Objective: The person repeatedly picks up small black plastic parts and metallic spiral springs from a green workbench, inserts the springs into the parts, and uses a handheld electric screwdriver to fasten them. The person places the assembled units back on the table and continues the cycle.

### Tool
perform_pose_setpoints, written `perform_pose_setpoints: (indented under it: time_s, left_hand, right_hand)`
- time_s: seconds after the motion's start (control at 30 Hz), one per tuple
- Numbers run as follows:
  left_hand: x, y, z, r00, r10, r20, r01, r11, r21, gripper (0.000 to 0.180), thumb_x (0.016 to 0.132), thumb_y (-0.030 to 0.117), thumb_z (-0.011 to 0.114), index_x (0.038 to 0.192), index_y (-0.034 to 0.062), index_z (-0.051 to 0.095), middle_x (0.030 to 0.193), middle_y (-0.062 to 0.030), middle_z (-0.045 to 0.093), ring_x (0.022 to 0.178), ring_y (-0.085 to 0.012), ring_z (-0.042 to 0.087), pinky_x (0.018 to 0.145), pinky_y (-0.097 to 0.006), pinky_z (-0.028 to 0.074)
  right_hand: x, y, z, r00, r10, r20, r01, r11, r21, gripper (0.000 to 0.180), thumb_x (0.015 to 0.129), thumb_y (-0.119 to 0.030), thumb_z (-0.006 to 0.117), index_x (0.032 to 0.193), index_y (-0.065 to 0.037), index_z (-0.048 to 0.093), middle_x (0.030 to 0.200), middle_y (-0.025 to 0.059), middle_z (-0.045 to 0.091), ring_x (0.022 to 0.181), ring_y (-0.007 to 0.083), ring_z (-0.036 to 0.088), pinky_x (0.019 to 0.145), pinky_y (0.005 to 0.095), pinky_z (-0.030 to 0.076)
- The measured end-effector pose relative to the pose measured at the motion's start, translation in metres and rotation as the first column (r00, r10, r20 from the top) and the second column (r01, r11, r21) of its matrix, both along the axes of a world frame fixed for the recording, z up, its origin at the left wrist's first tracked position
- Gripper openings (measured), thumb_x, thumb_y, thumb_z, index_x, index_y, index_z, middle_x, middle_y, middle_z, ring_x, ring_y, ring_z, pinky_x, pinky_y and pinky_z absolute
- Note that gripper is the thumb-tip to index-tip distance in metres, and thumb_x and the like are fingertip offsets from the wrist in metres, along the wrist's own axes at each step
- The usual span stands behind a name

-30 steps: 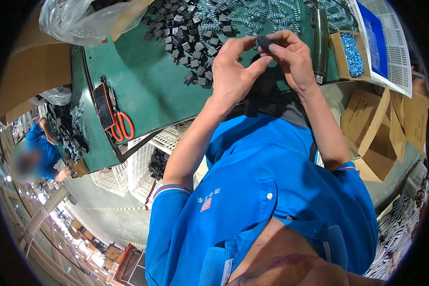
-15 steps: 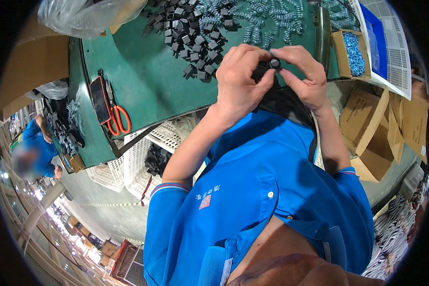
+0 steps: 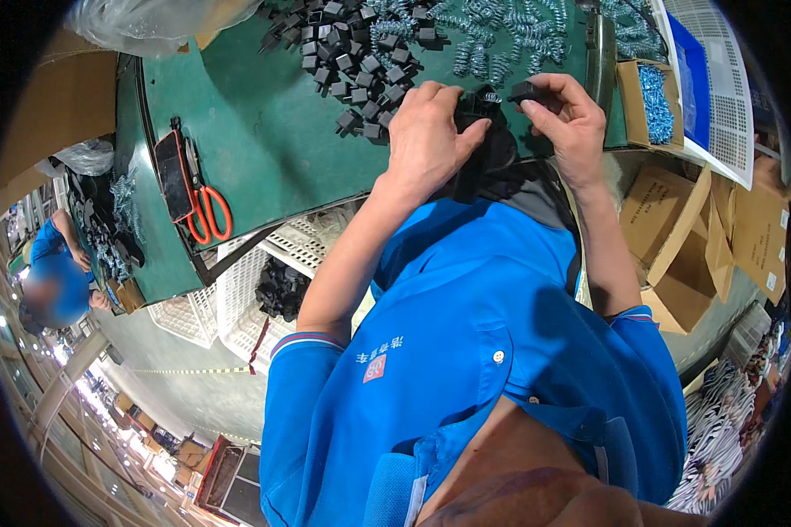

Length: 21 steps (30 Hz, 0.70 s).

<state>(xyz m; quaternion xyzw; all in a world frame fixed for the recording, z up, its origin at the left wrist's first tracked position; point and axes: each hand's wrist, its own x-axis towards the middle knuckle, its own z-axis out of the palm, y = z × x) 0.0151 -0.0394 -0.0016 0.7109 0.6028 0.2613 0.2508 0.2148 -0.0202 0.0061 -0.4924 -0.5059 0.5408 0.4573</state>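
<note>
At the near edge of the green table, my left hand [image 3: 429, 132] grips a black plastic part [image 3: 479, 107], its thumb and fingers bent round it. A small metal coil spring [image 3: 492, 98] shows at the top of that part. Just to the right, my right hand [image 3: 569, 123] pinches a small black block [image 3: 524, 91] between thumb and fingers, close to the spring but apart from it. Much of the part's lower side is dark and hidden behind my left hand. Beyond my hands lie a heap of black blocks [image 3: 360, 79] and a pile of coil springs [image 3: 510, 35].
Red-handled scissors [image 3: 206, 211] and a dark phone-like slab [image 3: 174, 176] lie on the green table [image 3: 246, 140] at left. A small box of blue-silver pieces [image 3: 655, 101] stands at right, above an opened carton [image 3: 677, 237]. White crates [image 3: 246, 299] sit below. Another person [image 3: 57, 272] works far left.
My hands have moved apart. My right hand has drawn rightward with the small black block, and the spring on the part in my left hand now shows.
</note>
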Motion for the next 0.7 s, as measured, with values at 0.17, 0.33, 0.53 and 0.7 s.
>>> perform_pose_setpoints:
  time_s: [0.17,0.33,0.53,0.7]
  left_hand:
    - [0.001,-0.001,-0.003,0.999,0.005,0.041,-0.005,1.000,-0.015,0.041,0.078,0.029,0.076,0.107,0.0002,0.069,0.093,-0.0139,0.064,0.090,-0.0319,0.062,0.079,-0.041,0.050]
    - [0.003,-0.001,-0.004,0.992,0.036,0.123,-0.026,0.996,-0.085,0.039,0.079,0.026,0.075,0.107,-0.0007,0.069,0.095,-0.0155,0.064,0.081,-0.0331,0.064,0.074,-0.039,0.053]
    - [0.003,0.006,-0.014,0.934,0.186,0.306,-0.076,0.938,-0.339,0.041,0.079,0.020,0.077,0.109,-0.0057,0.067,0.104,-0.0175,0.069,0.087,-0.0213,0.069,0.078,-0.033,0.054]
    - [-0.017,0.009,0.006,0.220,0.694,0.686,0.250,0.640,-0.727,0.039,0.094,0.017,0.062,0.121,-0.0102,0.054,0.106,-0.0159,0.067,0.093,-0.0212,0.067,0.082,-0.033,0.056]
  right_hand:
    - [-0.008,-0.002,-0.013,1.000,-0.003,0.031,0.003,1.000,0.003,0.024,0.084,-0.001,0.072,0.107,0.002,0.063,0.089,-0.0002,0.064,0.070,0.0025,0.055,0.062,0.0181,0.046]
    - [-0.027,-0.006,-0.020,0.972,-0.107,0.208,0.085,0.990,0.116,0.024,0.081,-0.006,0.074,0.103,0.000,0.065,0.088,0.0022,0.065,0.064,0.0060,0.057,0.057,0.0222,0.047]
    - [-0.040,-0.010,-0.034,0.874,-0.218,0.434,0.120,0.963,0.242,0.025,0.077,-0.014,0.076,0.097,-0.002,0.066,0.089,0.0098,0.067,0.060,0.0160,0.060,0.056,0.0267,0.047]
    - [-0.043,-0.013,-0.027,0.958,-0.250,0.141,0.230,0.962,0.147,0.021,0.081,-0.008,0.076,0.097,0.002,0.066,0.081,0.0041,0.067,0.063,0.0077,0.057,0.056,0.0223,0.046]
